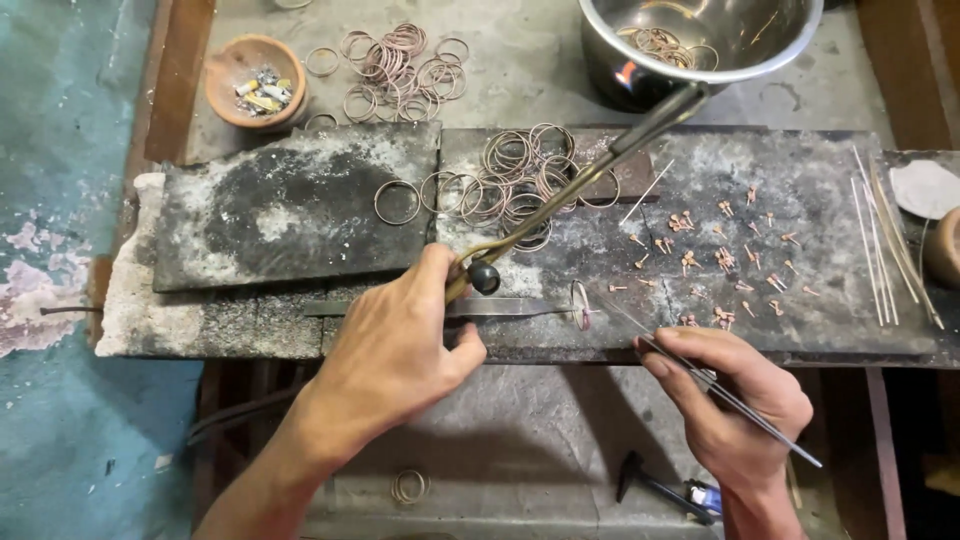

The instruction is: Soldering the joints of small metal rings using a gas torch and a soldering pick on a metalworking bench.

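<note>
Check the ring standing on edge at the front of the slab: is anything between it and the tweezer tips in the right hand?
Nothing visible. The right hand holds thin tweezers whose tips reach the upright ring over bare slab. The left hand holds the torch, which runs up and away from the ring. The small copper pieces lie farther right.

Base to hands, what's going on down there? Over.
Left hand grips brass torch. Right hand pinches tweezers toward upright ring. Loose rings, small pins scattered behind.

Glossy steel bowl (760,40) (matt, sooty slabs (290,210))
</note>
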